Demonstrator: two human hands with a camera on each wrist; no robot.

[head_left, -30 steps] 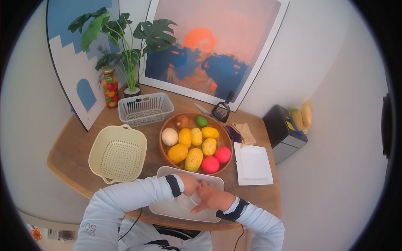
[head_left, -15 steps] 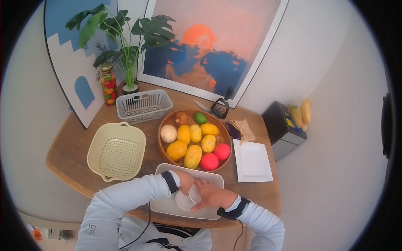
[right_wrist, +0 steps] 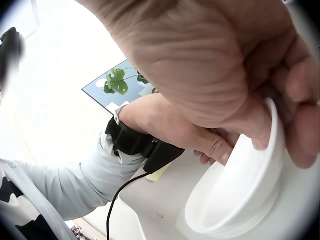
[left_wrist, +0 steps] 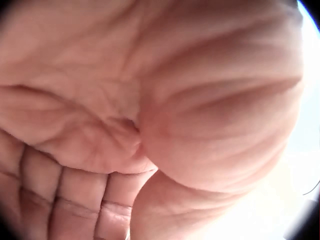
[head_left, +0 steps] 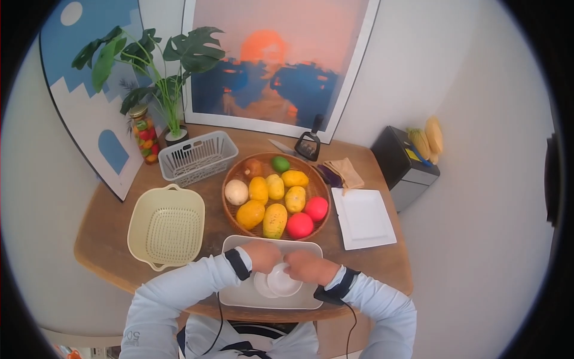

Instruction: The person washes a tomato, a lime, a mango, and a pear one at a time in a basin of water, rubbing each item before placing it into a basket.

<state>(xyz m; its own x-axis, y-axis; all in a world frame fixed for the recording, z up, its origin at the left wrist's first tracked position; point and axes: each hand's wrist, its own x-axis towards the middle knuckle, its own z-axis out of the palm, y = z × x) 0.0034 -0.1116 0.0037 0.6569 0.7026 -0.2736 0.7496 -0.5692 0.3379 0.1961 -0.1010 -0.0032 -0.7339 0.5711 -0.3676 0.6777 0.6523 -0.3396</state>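
Observation:
My right hand [head_left: 311, 267] pinches the rim of a small white bowl [head_left: 284, 280], its thumb inside the bowl and fingers outside in the right wrist view. A second round white dish [head_left: 263, 288] lies partly under that bowl, toward the left. Both are over a shallow off-white tray [head_left: 239, 299] at the table's front. My left hand [head_left: 263, 256] bends down close to the dishes, thumb tip right at the held bowl's rim in the right wrist view; I cannot tell whether it grips. Its palm and folded fingers fill the left wrist view.
Just behind the tray stands a round wicker basket [head_left: 225, 206] of fruit. A cream colander [head_left: 137, 227] is at left, a grey plastic basket [head_left: 197, 157] behind it. White square plates [head_left: 366, 218], a folded cloth [head_left: 345, 173] and a knife [head_left: 281, 147] lie farther right and back.
The small bowl, earlier mostly behind my right hand, now shows in full and lies flatter over the second dish. My right hand's fingers were spread and now pinch its rim. The head view has shifted.

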